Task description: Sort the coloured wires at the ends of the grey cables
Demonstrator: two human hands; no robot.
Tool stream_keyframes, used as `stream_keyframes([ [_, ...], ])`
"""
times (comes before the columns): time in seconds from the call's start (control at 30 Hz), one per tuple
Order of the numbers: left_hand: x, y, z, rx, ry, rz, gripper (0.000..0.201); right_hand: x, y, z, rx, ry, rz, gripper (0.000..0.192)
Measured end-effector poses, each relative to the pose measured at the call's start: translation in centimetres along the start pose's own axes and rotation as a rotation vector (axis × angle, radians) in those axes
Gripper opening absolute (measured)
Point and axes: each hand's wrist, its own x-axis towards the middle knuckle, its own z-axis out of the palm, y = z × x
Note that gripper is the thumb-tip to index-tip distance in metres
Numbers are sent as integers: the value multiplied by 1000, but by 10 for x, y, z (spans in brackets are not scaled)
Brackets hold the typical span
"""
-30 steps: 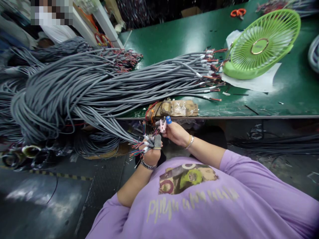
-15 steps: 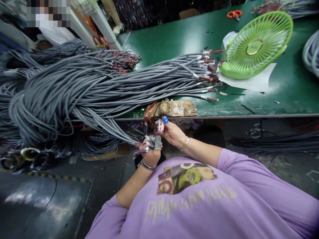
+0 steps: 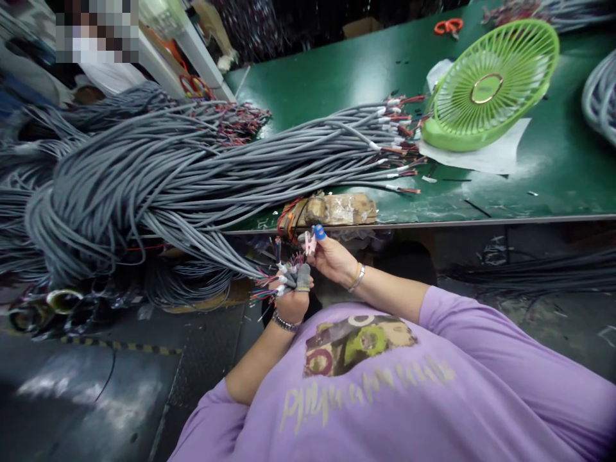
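Cables (image 3: 192, 173), grey and bundled thick, lie across the green tabletop (image 3: 337, 77) and droop over its near edge. Just below that edge, the left hand (image 3: 291, 292) closes its fingers around several cable ends (image 3: 269, 285) with coloured wires. Beside it, the right hand (image 3: 332, 256) pinches a small pink tool (image 3: 310, 244). A green fan (image 3: 486, 83) stands on the tabletop beyond the cables' far tips.

The left hand (image 3: 291, 296) wraps the cable ends (image 3: 274, 285) so its palm side is hidden — how many it grips is too small to tell. The pink tool (image 3: 310, 244) in the right hand (image 3: 332, 260) is tiny, its jaws unreadable. A cable coil (image 3: 597, 96) is cut off at the right edge.
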Motion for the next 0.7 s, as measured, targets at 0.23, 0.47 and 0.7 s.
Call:
stream_keyframes([
  [0.23, -1, 2, 1, -52, 9, 89, 14, 0, 2, -7, 29, -59, 99, 50],
  [0.47, -8, 10, -5, -168, 36, 7, 21, -2, 0, -19, 81, -79, 167, 49],
  [0.7, -8, 1, -8, -241, 104, -35, 21, -15, 1, -35, -8, -176, 235, 22],
])
